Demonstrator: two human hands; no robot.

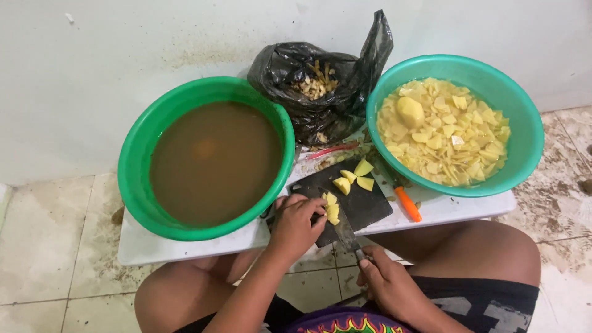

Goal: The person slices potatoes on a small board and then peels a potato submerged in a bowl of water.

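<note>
The left hand (296,223) presses the yellow potato piece (332,209) onto the black cutting board (357,200), fingers curled together. The right hand (388,280) is wrapped tight around the knife (346,234). It is best to keep fingertips tucked back and cut slowly, straight down.

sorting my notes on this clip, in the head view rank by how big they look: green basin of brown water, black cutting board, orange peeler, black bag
1. green basin
2. black bag
3. black cutting board, partly under the left hand
4. orange peeler

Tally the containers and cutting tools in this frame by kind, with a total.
Green basins: 2, one of brown water, one of cut potato
Black plastic bag: 1
Black cutting board: 1
Knife: 1
Orange-handled peeler: 1
Total: 6
</note>
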